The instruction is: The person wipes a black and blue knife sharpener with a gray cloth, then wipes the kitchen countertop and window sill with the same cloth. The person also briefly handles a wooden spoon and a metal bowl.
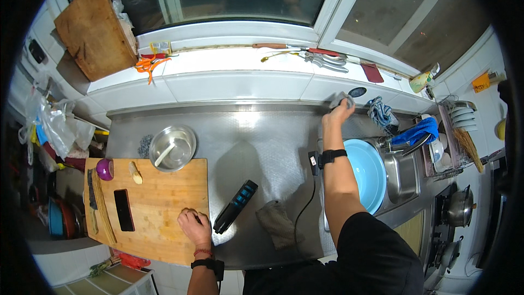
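Note:
My right hand (336, 114) is stretched to the back of the steel counter (282, 131). It grips a crumpled grey cloth (342, 100) against the white tiled wall, beside a dark oval drain cover (357, 92). My left hand (194, 226) rests on the right edge of a wooden cutting board (155, 196), its fingers curled. A small dark patch shows between them, and whether it is an object I cannot tell. Just right of that hand, a black device with blue markings (236, 207) lies on the steel. A greyish-brown cloth (278, 223) lies closer to my body.
On the board are a phone (124, 209), a halved red onion (105, 169), ginger (135, 173) and a knife (92, 196). A steel bowl (186, 147) overlaps its back edge. A blue basin (368, 172) sits in the sink under my right arm. Pruning shears (327, 62) lie on the sill.

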Available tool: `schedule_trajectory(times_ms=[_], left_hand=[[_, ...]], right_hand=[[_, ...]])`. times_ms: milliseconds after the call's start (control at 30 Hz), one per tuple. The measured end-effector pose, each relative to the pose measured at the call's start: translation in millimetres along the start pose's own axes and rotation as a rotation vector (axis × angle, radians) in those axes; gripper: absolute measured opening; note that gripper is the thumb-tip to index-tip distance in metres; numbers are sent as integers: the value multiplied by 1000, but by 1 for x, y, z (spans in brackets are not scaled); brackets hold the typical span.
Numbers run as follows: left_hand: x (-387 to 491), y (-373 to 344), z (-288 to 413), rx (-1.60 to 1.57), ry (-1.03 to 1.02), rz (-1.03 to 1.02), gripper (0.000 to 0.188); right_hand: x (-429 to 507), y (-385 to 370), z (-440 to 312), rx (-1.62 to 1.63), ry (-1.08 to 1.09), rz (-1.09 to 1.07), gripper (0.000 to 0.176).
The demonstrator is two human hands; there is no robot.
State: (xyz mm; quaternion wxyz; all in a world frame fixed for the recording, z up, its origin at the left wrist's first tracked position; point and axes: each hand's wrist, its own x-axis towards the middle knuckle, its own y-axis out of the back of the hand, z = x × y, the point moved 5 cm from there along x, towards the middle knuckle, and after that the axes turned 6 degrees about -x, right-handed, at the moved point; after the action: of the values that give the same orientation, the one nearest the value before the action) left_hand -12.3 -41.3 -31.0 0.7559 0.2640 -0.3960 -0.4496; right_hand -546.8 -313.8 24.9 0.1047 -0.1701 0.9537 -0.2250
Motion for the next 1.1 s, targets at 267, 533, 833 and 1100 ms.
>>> schedule_trajectory(times_ms=[267, 533, 833, 1100], left_hand=[[-1, -3, -2, 12, 3, -16, 12], [-1, -2, 0, 47, 26, -33, 12], [-1, -3, -1, 76, 14, -18, 13], [-2, -4, -2, 81, -1, -12, 15]], right_hand=[[-93, -96, 66, -572, 122, -346, 97], [-102, -69, 83, -719, 212, -379, 72], [33, -13, 32, -350, 23, 134, 52], [-137, -94, 141, -360, -354, -525, 36]])
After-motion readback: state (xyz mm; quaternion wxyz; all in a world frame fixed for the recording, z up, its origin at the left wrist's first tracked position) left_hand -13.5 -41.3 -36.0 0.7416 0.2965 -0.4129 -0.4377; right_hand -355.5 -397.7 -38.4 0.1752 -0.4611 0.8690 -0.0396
